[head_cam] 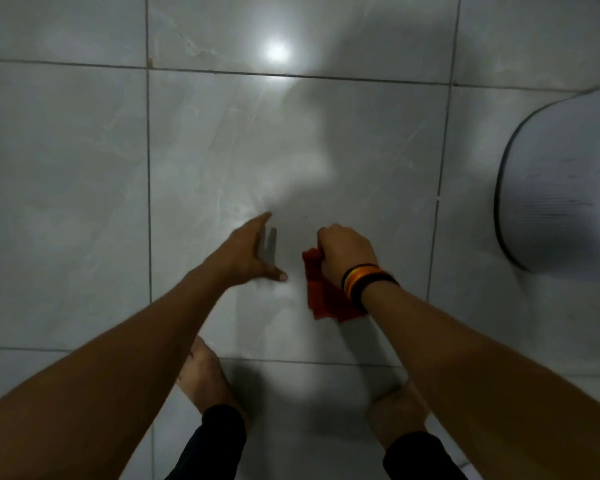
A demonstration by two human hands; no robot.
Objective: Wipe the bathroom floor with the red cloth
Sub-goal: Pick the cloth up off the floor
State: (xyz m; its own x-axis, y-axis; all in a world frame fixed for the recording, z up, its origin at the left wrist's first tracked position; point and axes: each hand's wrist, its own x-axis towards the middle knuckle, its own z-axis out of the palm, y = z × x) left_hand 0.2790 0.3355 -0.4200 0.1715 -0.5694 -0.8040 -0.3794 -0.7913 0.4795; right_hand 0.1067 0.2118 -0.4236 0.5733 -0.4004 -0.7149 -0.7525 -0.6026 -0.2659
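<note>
Right hand (343, 252) was closed in a fist around the bunched upper end of the red cloth (321, 296), pressing it to the tiled floor (84, 202). Loose remainder of the cloth trailed back toward the person, partly hidden under the wrist and its striped wristband (364, 280). Left hand (253, 254) was open, fingers extended, thumb spread, palm down just left of the cloth; whether it bore weight on the tile or hovered above it could not be told. Pale grey reflection or shadow visible beside its fingers.

Cloth position: near-centre of one large glossy tile, right of the left hand, well apart from the ribbed grey mat (561, 188) at far right. Bare feet (205, 379) planted on the near tiles, one each side.

Risks, as judged:
- Tile was glossy, lamp glare strong; if wet, the bracing palm or a bare foot could slide while the person leaned forward.
- Only the bunched end was gripped; the trailing part could fold under or drag, leaving streaks or unwiped strips.
- A wide stroke to the right could catch the mat's edge.
- Dim light and the person's own shadow over the work area could hide missed patches.
</note>
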